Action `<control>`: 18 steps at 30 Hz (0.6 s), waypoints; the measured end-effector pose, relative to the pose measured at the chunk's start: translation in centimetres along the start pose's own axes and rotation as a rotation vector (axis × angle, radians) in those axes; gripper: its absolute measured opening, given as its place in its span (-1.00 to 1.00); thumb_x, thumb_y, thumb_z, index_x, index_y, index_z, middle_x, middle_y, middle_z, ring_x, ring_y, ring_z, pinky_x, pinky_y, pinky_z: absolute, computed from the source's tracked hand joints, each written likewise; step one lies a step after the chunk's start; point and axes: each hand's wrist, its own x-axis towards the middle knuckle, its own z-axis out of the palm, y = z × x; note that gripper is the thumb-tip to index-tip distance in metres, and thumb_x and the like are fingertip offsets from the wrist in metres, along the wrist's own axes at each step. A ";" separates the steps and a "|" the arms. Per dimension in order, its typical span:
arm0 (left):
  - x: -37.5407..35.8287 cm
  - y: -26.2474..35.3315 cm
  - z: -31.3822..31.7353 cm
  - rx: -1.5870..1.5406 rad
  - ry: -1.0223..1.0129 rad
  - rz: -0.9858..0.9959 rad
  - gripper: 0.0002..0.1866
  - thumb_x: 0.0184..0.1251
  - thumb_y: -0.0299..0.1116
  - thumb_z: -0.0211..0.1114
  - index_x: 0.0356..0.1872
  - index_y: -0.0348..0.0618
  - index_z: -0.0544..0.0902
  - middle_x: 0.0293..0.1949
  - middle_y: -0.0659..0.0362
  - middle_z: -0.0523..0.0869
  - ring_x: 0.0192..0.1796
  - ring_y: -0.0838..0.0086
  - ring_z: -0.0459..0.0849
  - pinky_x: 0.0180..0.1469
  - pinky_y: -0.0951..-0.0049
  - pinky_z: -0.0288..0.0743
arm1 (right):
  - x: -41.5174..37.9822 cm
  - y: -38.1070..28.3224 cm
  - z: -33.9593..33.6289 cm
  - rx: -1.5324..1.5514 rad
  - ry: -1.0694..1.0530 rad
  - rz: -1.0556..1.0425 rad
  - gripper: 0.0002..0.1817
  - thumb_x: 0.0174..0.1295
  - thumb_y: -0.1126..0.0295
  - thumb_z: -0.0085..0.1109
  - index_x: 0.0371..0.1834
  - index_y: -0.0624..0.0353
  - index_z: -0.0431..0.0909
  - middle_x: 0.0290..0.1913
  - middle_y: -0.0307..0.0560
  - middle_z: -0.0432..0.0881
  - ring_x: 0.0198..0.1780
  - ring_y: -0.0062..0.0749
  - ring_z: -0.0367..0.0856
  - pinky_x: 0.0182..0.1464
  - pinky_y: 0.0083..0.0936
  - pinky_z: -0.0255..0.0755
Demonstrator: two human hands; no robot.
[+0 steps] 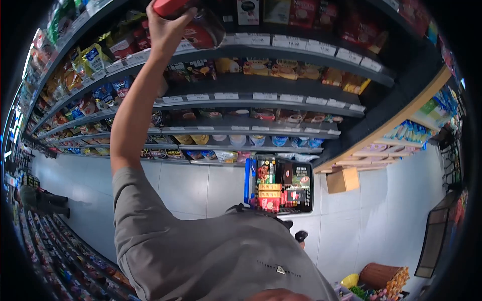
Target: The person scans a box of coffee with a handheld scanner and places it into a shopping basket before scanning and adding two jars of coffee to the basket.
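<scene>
At the top left, my left hand [170, 25] is raised with its fingers wrapped round the red lid of a dark jar [203, 30] with a red label. The jar is tilted in front of an upper shelf. Only a bit of my right hand [302, 245] shows beyond the right side of the grey shirt, beside a small black object [300, 236]. Its fingers are too hidden to make out. A basket [247, 180] with a blue edge stands on the floor by the shelves, holding several boxes and packs.
Long grey shelves [226, 52] with price tags hold packets, boxes and cups. A cardboard box [343, 181] sits on the floor right of the basket. A person [40, 199] is at the far left. More shelves [60, 251] stand lower left, and a wicker basket [379, 275] lower right.
</scene>
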 end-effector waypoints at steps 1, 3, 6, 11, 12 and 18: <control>-0.8 1.2 0.4 0.047 -0.030 -0.016 -0.25 0.00 -0.61 0.39 0.26 -0.22 0.22 0.03 0.08 0.51 0.04 0.42 0.55 0.08 0.42 0.51 | -1.0 -2.6 -0.7 -0.351 -0.061 -0.088 -0.76 0.11 0.29 0.22 -0.51 0.27 0.55 -0.53 -0.04 0.68 -0.65 -0.43 0.51 -0.60 -0.37 0.35; -1.8 1.4 0.7 0.014 -0.054 -0.012 -0.22 -0.02 -0.59 0.41 0.27 -0.20 0.22 0.03 0.10 0.51 0.03 0.43 0.54 0.08 0.43 0.50 | -3.9 -6.9 -1.8 0.300 -0.059 -0.020 -0.86 0.15 0.38 0.16 -0.32 0.20 0.50 -0.50 -0.07 0.67 -0.66 -0.54 0.44 -0.64 -0.54 0.25; -2.7 1.8 0.6 0.148 -0.043 0.029 -0.21 -0.04 -0.54 0.46 0.27 -0.17 0.24 0.03 0.12 0.50 0.05 0.44 0.52 0.10 0.42 0.47 | -4.5 -11.3 -2.3 0.181 -0.081 0.060 -0.86 0.14 0.39 0.17 -0.28 0.18 0.48 -0.50 -0.07 0.67 -0.65 -0.53 0.42 -0.63 -0.54 0.25; -4.8 1.4 -0.9 -0.076 -0.044 -0.050 -0.38 0.04 -0.50 0.47 0.14 -0.32 0.37 -0.06 0.08 0.63 -0.05 0.43 0.63 0.07 0.46 0.51 | -0.9 -8.3 -1.2 0.162 -0.070 -0.136 -0.73 0.00 0.32 0.43 -0.61 0.20 0.52 -0.65 -0.20 0.58 -0.66 -0.49 0.48 -0.62 -0.43 0.29; -5.9 2.2 -0.8 -0.160 0.005 -0.114 -0.50 0.09 -0.61 0.37 0.10 -0.33 0.45 -0.08 0.08 0.66 -0.08 0.42 0.66 0.01 0.45 0.54 | 0.1 -7.6 -0.9 -0.090 -0.031 -0.159 -0.73 0.01 0.32 0.43 -0.63 0.18 0.51 -0.66 -0.21 0.56 -0.66 -0.51 0.46 -0.61 -0.45 0.27; -14.2 6.8 -2.7 -0.240 -0.173 -0.255 -0.33 0.13 -0.33 0.34 0.24 -0.48 0.34 0.12 -0.16 0.53 0.12 0.07 0.59 0.18 0.13 0.51 | -5.3 -11.5 -0.6 0.145 -0.010 -0.045 -0.73 0.02 0.34 0.41 -0.42 0.30 0.55 -0.54 -0.11 0.62 -0.58 -0.46 0.53 -0.50 -0.48 0.41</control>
